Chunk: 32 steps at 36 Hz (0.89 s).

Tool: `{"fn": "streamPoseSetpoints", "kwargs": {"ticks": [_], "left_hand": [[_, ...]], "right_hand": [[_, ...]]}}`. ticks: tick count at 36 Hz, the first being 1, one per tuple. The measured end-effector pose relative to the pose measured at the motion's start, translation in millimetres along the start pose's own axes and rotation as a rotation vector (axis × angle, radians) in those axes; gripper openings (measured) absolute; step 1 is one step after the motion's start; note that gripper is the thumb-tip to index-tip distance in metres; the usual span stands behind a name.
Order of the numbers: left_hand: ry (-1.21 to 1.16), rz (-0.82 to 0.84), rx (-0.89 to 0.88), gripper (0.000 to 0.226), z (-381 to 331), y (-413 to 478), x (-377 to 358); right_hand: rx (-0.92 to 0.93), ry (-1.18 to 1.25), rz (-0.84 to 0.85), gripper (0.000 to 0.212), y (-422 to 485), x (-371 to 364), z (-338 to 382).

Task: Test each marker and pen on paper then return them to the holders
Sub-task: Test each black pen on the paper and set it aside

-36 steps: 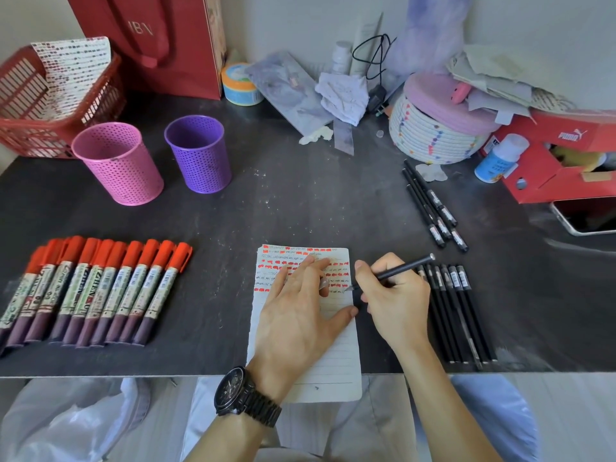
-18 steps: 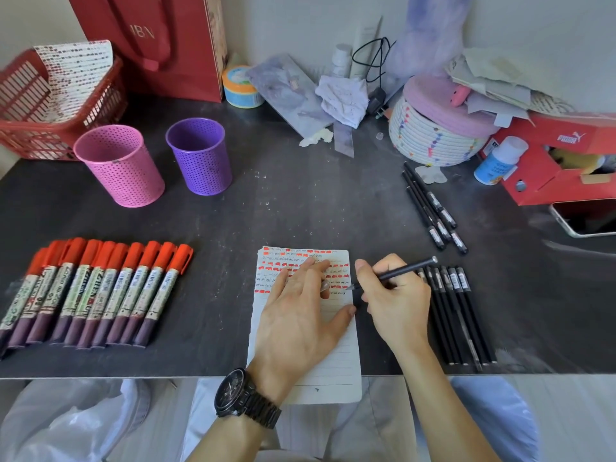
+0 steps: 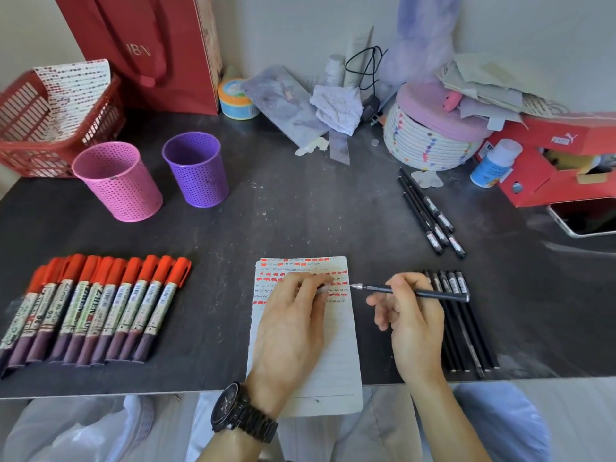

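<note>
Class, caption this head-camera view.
Left hand presses paper; right hand holds a black pen beside it.

Both my forearms are bare; no sleeves in view. My left hand (image 3: 293, 325) and right hand (image 3: 413, 315) wear no gloves and no rings that I can make out. On the left wrist: a black wristwatch (image 3: 233, 410), round dark dial, chunky black link bracelet. Lap below the desk edge: pale grey-white trousers (image 3: 383, 425).

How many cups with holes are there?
2: the pink holder stands beside the red basket, and the purple holder stands just right of it.
</note>
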<state>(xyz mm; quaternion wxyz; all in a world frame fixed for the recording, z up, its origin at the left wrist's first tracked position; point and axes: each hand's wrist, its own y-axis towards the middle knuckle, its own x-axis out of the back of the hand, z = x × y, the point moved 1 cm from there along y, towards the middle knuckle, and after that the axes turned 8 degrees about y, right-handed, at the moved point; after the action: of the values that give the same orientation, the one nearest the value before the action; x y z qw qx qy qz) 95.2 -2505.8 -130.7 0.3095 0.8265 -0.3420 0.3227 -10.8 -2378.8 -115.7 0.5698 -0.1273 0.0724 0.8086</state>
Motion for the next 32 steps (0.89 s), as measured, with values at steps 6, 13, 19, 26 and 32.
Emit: {"fn": "streamPoseSetpoints", "kwargs": {"ticks": [6,13,19,26,32], "left_hand": [[-0.001,0.051,0.016,0.035,0.9,0.9,0.8],[-0.138,0.043,0.062,0.016,1.1,-0.9,-0.5],[-0.12,0.03,0.028,0.012,2.9,-0.9,-0.5],[-0.127,-0.008,0.004,0.013,2.3,-1.7,0.4],[-0.12,-0.008,-0.016,0.016,2.7,-2.6,3.1]], "right_hand": [[0.034,-0.029,-0.036,0.023,3.0,-2.1,2.1],[0.049,-0.055,-0.031,0.023,2.4,-0.7,-0.3],[0.05,-0.047,0.006,0.019,1.8,-0.5,-0.1],[0.062,-0.08,0.077,0.019,1.3,0.3,-1.1],[0.077,-0.147,0.15,0.021,0.7,2.3,-3.3]]}}
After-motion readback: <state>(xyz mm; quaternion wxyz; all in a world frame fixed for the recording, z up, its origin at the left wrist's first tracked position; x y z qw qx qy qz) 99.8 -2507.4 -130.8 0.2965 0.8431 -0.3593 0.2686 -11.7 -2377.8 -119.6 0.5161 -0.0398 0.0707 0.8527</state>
